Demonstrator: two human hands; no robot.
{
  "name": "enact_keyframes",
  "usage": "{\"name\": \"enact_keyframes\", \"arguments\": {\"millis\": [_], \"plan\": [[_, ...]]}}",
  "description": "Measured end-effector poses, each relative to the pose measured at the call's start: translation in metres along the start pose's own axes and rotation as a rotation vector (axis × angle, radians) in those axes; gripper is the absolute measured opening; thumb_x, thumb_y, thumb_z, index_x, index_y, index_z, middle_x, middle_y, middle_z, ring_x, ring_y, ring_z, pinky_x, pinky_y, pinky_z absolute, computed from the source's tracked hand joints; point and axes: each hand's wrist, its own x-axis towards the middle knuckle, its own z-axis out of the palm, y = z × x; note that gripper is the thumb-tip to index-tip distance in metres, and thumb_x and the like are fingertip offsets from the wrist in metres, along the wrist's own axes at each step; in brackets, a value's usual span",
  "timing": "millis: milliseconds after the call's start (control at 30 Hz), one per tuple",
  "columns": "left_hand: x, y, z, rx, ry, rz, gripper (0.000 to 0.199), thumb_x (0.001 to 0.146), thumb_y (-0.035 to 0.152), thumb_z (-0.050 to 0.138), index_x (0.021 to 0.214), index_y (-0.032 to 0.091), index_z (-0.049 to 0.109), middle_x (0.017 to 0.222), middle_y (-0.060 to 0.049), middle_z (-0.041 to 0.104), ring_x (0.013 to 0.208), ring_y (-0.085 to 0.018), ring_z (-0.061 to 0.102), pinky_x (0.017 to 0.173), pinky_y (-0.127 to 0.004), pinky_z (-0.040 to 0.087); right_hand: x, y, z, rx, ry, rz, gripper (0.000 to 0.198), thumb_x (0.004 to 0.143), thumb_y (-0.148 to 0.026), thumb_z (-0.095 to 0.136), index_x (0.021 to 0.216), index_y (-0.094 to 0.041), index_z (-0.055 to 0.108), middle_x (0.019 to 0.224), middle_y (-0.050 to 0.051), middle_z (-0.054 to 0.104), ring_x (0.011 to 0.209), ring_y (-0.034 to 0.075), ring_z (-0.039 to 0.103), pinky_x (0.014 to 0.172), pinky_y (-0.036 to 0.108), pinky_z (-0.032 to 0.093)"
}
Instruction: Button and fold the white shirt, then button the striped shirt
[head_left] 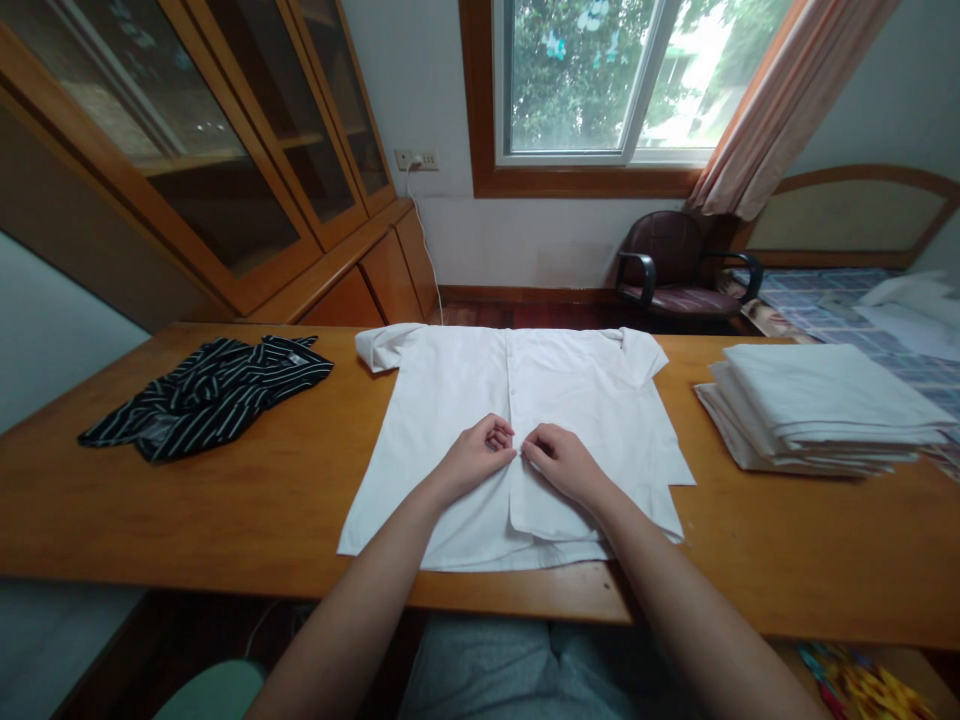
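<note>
A white short-sleeved button-up shirt (pixel 457 400) lies spread on the wooden table in front of me, its hem toward me and its button strip running down the middle. My left hand (pixel 484 447) is closed, thumb and fingertips pinching at the left side of the strip. Close beside it, my right hand (pixel 559 455) pinches the strip's edge from the right. The two sets of fingertips nearly meet over the strip. Whatever small button lies between them is too small to make out. Near the hem, the right front panel sits slightly askew over the back layer.
A crumpled black striped garment (pixel 217 395) lies on the left of the table (pixel 247 520). At the right stands a stack of folded white cloth (pixel 825 410). Beyond are a glass-fronted cabinet (pixel 255 130), an armchair (pixel 667 260) and a bed (pixel 847 300).
</note>
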Motion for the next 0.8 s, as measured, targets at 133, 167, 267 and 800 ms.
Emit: {"name": "enact_keyframes", "arguments": {"millis": [133, 167, 267, 800], "plan": [[0.0005, -0.0025, -0.0001, 0.01, -0.003, 0.002, 0.022, 0.077, 0.025, 0.067, 0.096, 0.019, 0.059, 0.084, 0.001, 0.061, 0.08, -0.015, 0.059, 0.074, -0.026, 0.048, -0.001, -0.0006, 0.0001, -0.02, -0.015, -0.011, 0.014, 0.089, -0.02, 0.056, 0.076, -0.019, 0.061, 0.076, 0.001, 0.062, 0.074, 0.016, 0.056, 0.069, 0.028, 0.04], [0.0006, -0.0027, -0.0001, 0.011, -0.004, 0.003, 0.022, 0.077, 0.025, 0.067, 0.096, 0.019, 0.059, 0.084, 0.001, 0.061, 0.08, -0.015, 0.059, 0.075, -0.026, 0.048, -0.001, -0.0003, 0.0002, -0.022, -0.018, -0.012, 0.014, 0.089, -0.02, 0.057, 0.076, -0.019, 0.061, 0.076, 0.001, 0.062, 0.074, 0.016, 0.055, 0.069, 0.028, 0.04], [0.0006, -0.0029, 0.0001, 0.006, -0.003, 0.002, 0.022, 0.076, 0.024, 0.068, 0.096, 0.019, 0.059, 0.084, 0.001, 0.061, 0.08, -0.015, 0.059, 0.075, -0.026, 0.048, -0.0004, 0.0006, 0.0006, -0.02, -0.025, -0.015, 0.011, 0.088, -0.019, 0.058, 0.077, -0.018, 0.062, 0.076, 0.002, 0.063, 0.074, 0.017, 0.055, 0.07, 0.029, 0.04], [0.0001, -0.0032, -0.0017, -0.009, -0.017, -0.009, 0.021, 0.077, 0.024, 0.068, 0.096, 0.02, 0.059, 0.086, 0.001, 0.062, 0.081, -0.015, 0.059, 0.075, -0.026, 0.047, -0.0001, 0.0009, -0.0002, 0.034, -0.035, 0.007, 0.011, 0.088, -0.02, 0.058, 0.078, -0.018, 0.063, 0.077, 0.001, 0.063, 0.075, 0.016, 0.056, 0.07, 0.029, 0.041]]}}
